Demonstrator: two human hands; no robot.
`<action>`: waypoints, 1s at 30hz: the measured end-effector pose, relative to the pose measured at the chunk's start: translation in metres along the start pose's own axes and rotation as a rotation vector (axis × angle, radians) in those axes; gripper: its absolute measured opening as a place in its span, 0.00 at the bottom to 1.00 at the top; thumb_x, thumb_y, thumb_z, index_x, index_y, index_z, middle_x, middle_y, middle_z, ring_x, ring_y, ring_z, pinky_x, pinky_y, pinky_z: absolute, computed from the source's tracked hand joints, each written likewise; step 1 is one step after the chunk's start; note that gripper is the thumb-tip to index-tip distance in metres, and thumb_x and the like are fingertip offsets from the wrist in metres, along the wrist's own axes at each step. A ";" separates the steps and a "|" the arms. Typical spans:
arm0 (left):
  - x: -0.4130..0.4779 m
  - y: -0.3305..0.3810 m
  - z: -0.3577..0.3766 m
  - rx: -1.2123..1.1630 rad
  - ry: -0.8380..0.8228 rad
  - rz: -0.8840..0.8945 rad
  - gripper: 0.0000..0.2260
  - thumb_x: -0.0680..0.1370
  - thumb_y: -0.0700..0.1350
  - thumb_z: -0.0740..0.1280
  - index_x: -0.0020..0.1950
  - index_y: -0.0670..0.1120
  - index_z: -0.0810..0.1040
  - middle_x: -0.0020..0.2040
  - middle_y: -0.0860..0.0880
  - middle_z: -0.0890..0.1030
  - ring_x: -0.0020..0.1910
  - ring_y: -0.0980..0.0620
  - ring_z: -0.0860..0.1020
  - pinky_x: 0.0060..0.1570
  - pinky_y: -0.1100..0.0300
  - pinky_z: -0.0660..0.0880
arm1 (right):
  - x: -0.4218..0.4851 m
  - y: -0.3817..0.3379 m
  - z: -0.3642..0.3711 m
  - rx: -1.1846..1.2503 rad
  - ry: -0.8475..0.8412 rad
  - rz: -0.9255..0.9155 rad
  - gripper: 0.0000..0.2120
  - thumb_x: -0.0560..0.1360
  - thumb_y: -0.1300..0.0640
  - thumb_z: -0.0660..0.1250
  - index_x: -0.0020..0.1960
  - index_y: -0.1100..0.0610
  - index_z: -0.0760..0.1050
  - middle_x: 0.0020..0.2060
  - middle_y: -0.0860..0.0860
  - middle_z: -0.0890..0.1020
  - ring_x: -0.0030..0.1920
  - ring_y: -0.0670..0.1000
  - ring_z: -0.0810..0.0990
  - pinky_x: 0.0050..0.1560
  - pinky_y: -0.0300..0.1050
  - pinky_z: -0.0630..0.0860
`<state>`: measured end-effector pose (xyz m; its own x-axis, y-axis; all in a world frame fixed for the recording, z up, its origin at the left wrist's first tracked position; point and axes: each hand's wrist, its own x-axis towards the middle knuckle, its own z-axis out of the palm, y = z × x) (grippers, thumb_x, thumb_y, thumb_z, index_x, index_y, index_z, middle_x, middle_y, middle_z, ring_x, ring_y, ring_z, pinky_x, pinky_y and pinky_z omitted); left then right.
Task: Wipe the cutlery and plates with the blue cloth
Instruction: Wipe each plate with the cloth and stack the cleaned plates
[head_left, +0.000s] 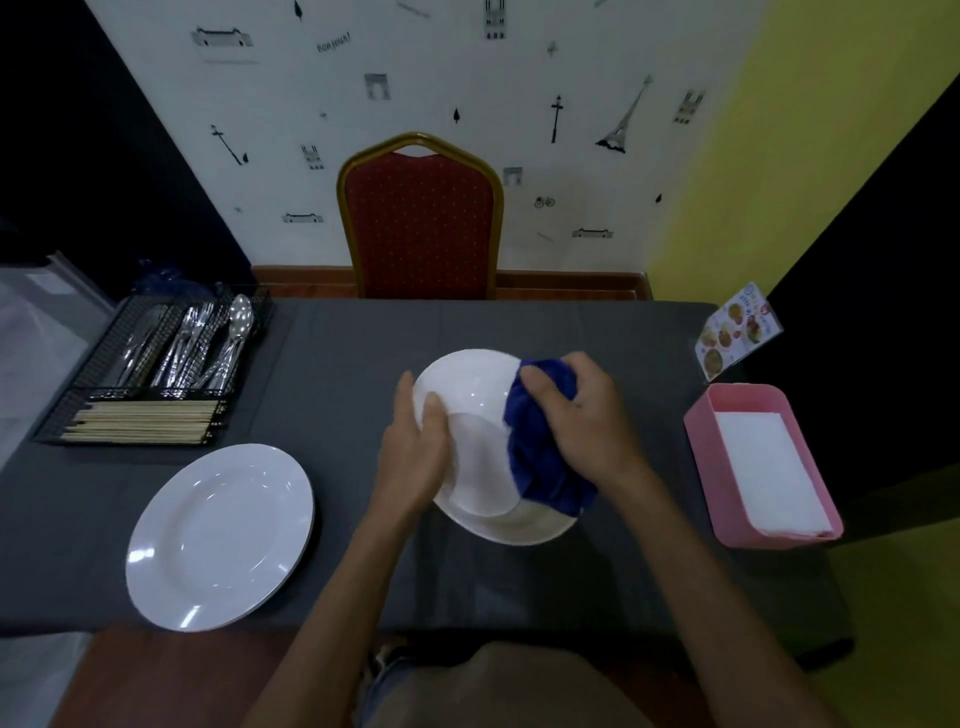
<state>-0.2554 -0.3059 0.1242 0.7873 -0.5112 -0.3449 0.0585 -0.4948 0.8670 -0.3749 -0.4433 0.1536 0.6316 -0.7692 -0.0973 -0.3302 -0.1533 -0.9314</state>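
Spare plate (221, 538) lies left, cutlery basket (111, 338) behind it, napkin box (698, 452) right.

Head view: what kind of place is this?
Probably a restaurant dining area: a picture menu card, a black caddy of cutlery and chopsticks, and a pink box of paper napkins sit on the grey-clothed table.

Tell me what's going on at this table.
A person is wiping a white plate, held tilted above the dark table. The left hand grips its left rim while the right hand presses the bunched blue cloth against its right side. A second plate lies flat on the left, near a black tray of cutlery and chopsticks.
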 end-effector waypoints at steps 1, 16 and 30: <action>0.001 0.004 0.004 -0.038 -0.055 -0.045 0.29 0.83 0.63 0.52 0.81 0.61 0.45 0.81 0.49 0.58 0.76 0.44 0.64 0.73 0.46 0.64 | -0.008 -0.005 0.007 -0.060 -0.021 -0.041 0.12 0.79 0.43 0.66 0.48 0.52 0.73 0.40 0.48 0.81 0.39 0.43 0.80 0.37 0.35 0.76; 0.000 0.016 -0.011 -0.665 -0.280 -0.206 0.18 0.82 0.56 0.63 0.71 0.55 0.75 0.64 0.46 0.82 0.61 0.49 0.81 0.61 0.54 0.77 | -0.040 0.003 0.074 0.133 -0.249 -0.183 0.05 0.83 0.51 0.62 0.57 0.50 0.74 0.48 0.45 0.82 0.49 0.45 0.82 0.50 0.43 0.79; 0.007 0.010 -0.031 -0.916 0.031 -0.261 0.21 0.78 0.57 0.66 0.67 0.49 0.79 0.61 0.42 0.83 0.58 0.39 0.82 0.61 0.39 0.77 | -0.042 0.050 0.067 -0.346 -0.281 -0.218 0.19 0.83 0.50 0.59 0.73 0.48 0.70 0.74 0.45 0.70 0.73 0.45 0.67 0.74 0.45 0.65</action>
<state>-0.2300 -0.2929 0.1415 0.6963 -0.4373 -0.5692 0.6827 0.1586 0.7133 -0.3708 -0.3766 0.0879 0.8606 -0.5070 -0.0485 -0.3530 -0.5252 -0.7743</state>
